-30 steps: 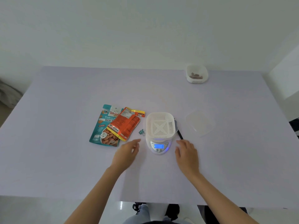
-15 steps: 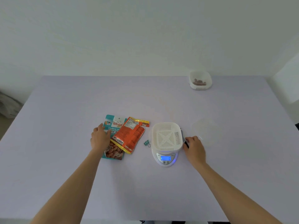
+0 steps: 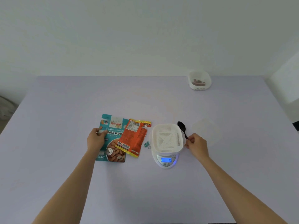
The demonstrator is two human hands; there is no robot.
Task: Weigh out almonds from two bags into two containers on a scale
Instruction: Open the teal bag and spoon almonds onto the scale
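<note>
Right hand (image 3: 196,145): fingers (image 3: 189,141) pinched on the handle end of the black spoon (image 3: 182,126). Spoon bowl sits at the right-rear corner of the white container (image 3: 167,138), which is on the scale (image 3: 166,160).
Left hand (image 3: 97,139): thumb on top of the teal almond bag (image 3: 113,135) at its left edge, other fingers look curled under it. That's a grip, bag flat on the table (image 3: 64,102).

Risks as I see them:
- Spoon handle runs just beside the container rim. Lift it carelessly and I nudge the container, so the reading is off. Display is lit; can't read the digit.
- Orange bag (image 3: 134,138) overlaps the teal bag's right side. Pulling teal out could drag orange into the binder clip (image 3: 146,145) and the scale.
- Can't tell if the teal bag's top is open. One-handed edge grip plus a floppy pouch could spill almonds on the table.
- Container is slotted, so small bits may drop through.
- Far container (image 3: 199,81), back right, has brown pieces in it, well clear.
</note>
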